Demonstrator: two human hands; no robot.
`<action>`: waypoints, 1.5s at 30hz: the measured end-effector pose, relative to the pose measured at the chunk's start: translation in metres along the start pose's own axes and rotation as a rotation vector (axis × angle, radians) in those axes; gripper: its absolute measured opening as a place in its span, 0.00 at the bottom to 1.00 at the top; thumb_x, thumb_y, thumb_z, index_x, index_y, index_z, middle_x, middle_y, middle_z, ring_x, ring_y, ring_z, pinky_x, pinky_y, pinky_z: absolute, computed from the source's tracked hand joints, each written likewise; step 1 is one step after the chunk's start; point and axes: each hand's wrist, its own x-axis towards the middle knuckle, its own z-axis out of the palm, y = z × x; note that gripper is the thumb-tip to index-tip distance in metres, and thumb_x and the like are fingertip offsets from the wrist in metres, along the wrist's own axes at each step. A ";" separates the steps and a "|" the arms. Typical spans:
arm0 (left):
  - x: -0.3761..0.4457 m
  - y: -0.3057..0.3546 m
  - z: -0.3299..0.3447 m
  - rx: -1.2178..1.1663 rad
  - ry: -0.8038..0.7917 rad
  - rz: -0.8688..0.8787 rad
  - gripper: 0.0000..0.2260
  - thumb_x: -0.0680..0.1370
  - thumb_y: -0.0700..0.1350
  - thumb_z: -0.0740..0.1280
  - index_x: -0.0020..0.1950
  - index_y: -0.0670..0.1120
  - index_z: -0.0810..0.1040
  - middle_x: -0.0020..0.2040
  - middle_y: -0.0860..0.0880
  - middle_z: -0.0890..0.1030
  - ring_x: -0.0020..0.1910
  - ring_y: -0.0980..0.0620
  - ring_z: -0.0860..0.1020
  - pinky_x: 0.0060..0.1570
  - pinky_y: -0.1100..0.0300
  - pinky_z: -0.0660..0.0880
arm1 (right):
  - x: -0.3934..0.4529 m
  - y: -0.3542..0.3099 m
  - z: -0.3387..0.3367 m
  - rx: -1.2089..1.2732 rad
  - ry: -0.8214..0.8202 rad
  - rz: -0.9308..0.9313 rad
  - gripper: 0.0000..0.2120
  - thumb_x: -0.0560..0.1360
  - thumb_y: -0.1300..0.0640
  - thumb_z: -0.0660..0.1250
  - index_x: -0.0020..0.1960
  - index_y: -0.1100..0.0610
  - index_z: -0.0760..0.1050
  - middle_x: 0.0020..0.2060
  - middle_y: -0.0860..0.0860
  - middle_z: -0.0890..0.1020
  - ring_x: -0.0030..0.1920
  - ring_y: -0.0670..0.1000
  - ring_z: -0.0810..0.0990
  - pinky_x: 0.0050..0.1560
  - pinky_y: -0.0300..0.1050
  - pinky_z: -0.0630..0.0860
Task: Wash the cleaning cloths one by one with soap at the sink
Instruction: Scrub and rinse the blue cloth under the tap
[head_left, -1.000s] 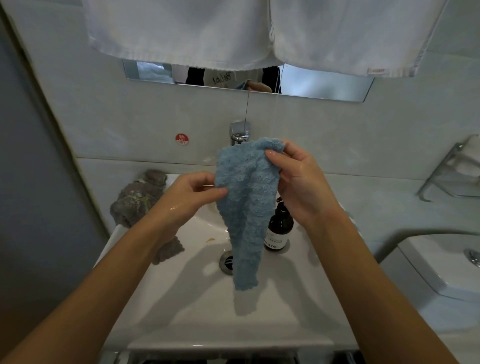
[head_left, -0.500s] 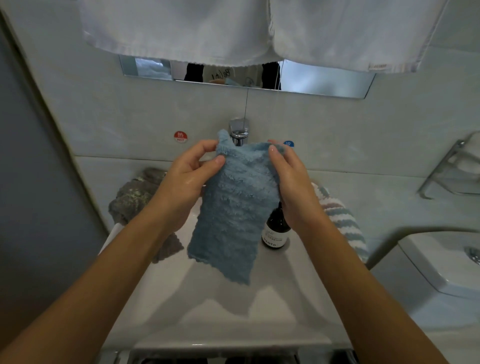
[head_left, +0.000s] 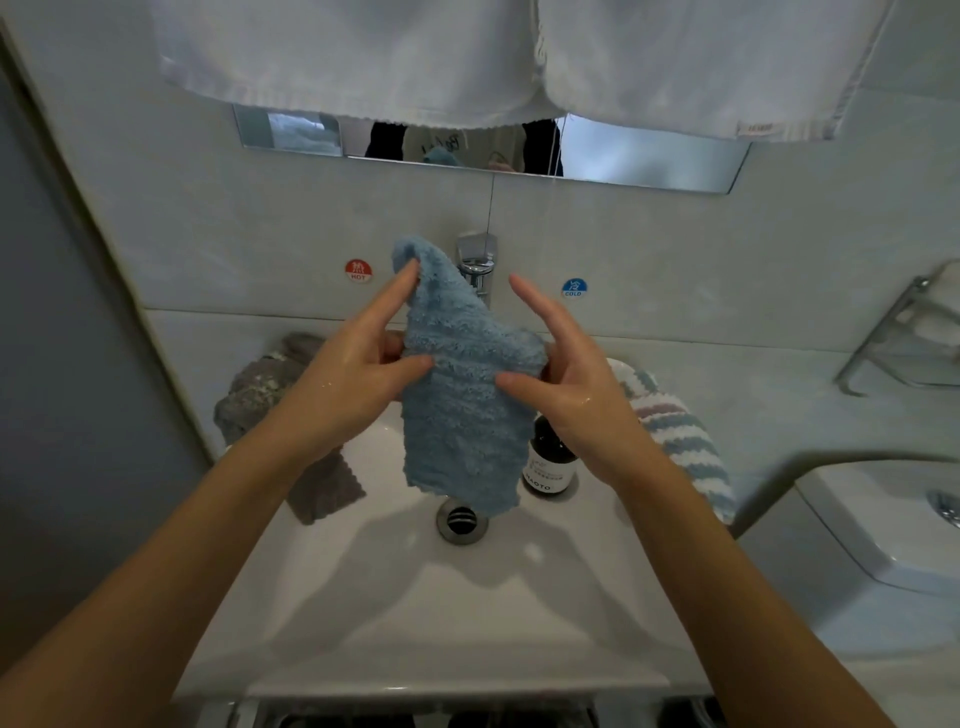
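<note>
Over the white ceramic sink (head_left: 395, 613): a fluffy light-blue cleaning cloth (head_left: 457, 395) hangs above the round metal drain (head_left: 462, 520), held up in front of the chrome tap (head_left: 476, 260).
Left hand (head_left: 358, 364): thumb and fingers pinch the cloth's left edge; the index finger reaches up along its raised corner.
Right hand (head_left: 561, 369): thumb and lower fingers pinch the right edge; the index finger points up, free of the cloth.
Left rim: a grey cloth (head_left: 280, 405) lies crumpled.
Right rim: a striped cloth (head_left: 680, 441) lies beside a dark soap bottle (head_left: 551, 462).
</note>
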 end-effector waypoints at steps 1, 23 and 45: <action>0.000 -0.001 0.000 0.024 0.018 -0.008 0.34 0.79 0.33 0.64 0.74 0.64 0.57 0.55 0.51 0.84 0.53 0.52 0.83 0.48 0.54 0.81 | 0.001 0.000 -0.001 -0.105 0.005 -0.034 0.32 0.78 0.69 0.65 0.74 0.42 0.61 0.61 0.48 0.78 0.58 0.48 0.81 0.57 0.49 0.80; 0.001 -0.008 -0.001 0.504 0.117 0.093 0.23 0.75 0.35 0.70 0.66 0.52 0.72 0.54 0.59 0.73 0.50 0.60 0.74 0.46 0.70 0.72 | 0.002 0.005 0.000 -0.140 0.084 -0.025 0.21 0.76 0.68 0.68 0.63 0.50 0.74 0.56 0.54 0.81 0.55 0.51 0.81 0.53 0.44 0.81; 0.003 -0.009 -0.007 0.421 0.239 0.065 0.07 0.75 0.41 0.71 0.49 0.52 0.79 0.41 0.55 0.80 0.40 0.61 0.78 0.39 0.68 0.77 | 0.003 0.003 0.002 -0.260 0.129 0.075 0.14 0.72 0.63 0.74 0.54 0.51 0.77 0.41 0.40 0.82 0.42 0.38 0.81 0.41 0.31 0.76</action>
